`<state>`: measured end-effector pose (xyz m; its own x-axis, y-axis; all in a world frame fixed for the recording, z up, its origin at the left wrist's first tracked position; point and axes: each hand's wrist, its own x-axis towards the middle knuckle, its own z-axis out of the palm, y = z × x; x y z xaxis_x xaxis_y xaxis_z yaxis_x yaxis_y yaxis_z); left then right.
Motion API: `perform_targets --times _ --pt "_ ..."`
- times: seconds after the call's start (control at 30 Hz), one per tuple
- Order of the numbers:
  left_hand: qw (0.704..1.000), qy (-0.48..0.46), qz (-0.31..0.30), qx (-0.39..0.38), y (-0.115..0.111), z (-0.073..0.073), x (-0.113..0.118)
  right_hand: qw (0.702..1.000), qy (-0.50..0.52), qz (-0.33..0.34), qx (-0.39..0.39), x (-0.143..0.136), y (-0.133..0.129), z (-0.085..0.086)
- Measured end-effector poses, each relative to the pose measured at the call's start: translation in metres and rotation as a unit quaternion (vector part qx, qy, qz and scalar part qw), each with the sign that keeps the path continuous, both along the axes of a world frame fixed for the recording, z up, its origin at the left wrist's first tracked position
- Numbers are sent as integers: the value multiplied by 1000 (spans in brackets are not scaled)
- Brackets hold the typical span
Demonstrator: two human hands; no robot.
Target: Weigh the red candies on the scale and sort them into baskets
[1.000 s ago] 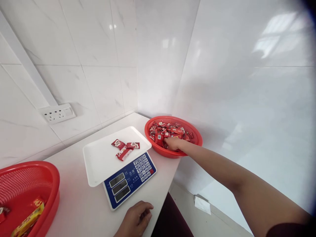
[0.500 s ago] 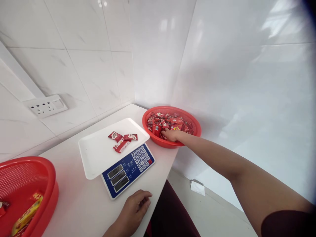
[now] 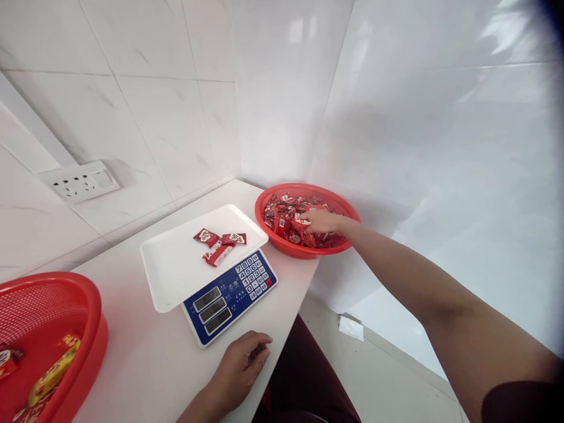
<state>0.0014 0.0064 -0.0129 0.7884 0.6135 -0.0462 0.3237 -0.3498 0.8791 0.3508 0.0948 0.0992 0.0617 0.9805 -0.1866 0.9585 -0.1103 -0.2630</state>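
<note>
My right hand (image 3: pixel 324 222) reaches into a red plastic basket (image 3: pixel 304 252) heaped with small red-wrapped candies. Its fingers are closed on a red-wrapped candy (image 3: pixel 301 220) with white markings, at the top of the heap. My left hand (image 3: pixel 247 361) rests at the table's front edge, fingers loosely bent and apart, holding nothing. Just beyond it stands a digital scale (image 3: pixel 235 288) with a blue keypad panel. On the scale's white tray (image 3: pixel 171 264) lie several red candy packets (image 3: pixel 218 254), close together.
A second red basket (image 3: pixel 94 329) at the lower left holds a yellow-wrapped candy (image 3: pixel 53 376) and some red ones. White walls meet in a corner behind the white table (image 3: pixel 132 352). A wall socket (image 3: pixel 81 182) is at the left. White paper (image 3: pixel 351 328) lies on the floor.
My right hand has lifted slightly and moved a little right within the heap, now with a candy in its fingers. My left hand has hardly moved. The view has shifted slightly.
</note>
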Motion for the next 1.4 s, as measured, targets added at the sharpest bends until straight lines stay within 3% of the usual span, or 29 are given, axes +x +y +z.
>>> perform_targets --times 0.07,0.17,0.3,0.43,0.6,0.77,0.97,1.13,1.27,1.4 --pt "1000 -3 0 -2 0 0 0 999 19 -25 40 5 -1 6" --pt "1000 -1 2 -5 0 2 1 980 145 -90 103 11 -1 7" --pt "1000 -10 5 -3 0 3 0 917 349 -129 141 14 1 -2" --pt "1000 -19 6 -5 0 0 1 867 437 -162 177 12 3 -8" --pt "1000 -14 3 -10 0 -2 0 887 370 -192 200 8 3 -7" --pt "1000 2 -2 -9 0 -1 -1 931 231 -204 198 8 5 -11" --pt "1000 -5 -1 -11 0 -2 -1 985 71 -134 87 1 5 -19" --pt "1000 -6 3 -15 -2 -4 -2 998 -14 -63 19 -4 -6 -11" --pt "1000 0 10 -10 -3 -5 -4 992 -68 -70 81 -14 -7 11" --pt "1000 5 13 -7 -4 -3 -5 976 -9 -60 209 -54 3 27"
